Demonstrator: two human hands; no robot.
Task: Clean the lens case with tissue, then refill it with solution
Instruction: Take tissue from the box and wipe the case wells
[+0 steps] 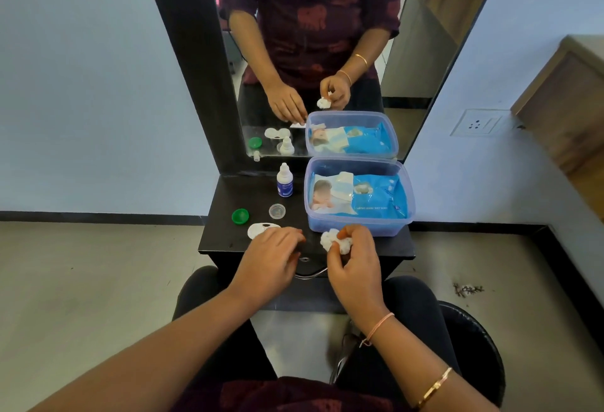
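Right hand (pixel 354 258) pinches a crumpled tissue (pixel 335 241) over the tabletop's (pixel 222 231) front edge; left hand (pixel 269 256), fingers relaxed, rests on the white lens case (pixel 258 229) just left of the tissue; solution bottle (pixel 284 181) stands behind, near the back edge.

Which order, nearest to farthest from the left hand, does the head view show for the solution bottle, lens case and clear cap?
1. lens case, at the fingers of the left hand.
2. clear cap, just beyond, mid-table.
3. solution bottle, farthest back, by the mirror.
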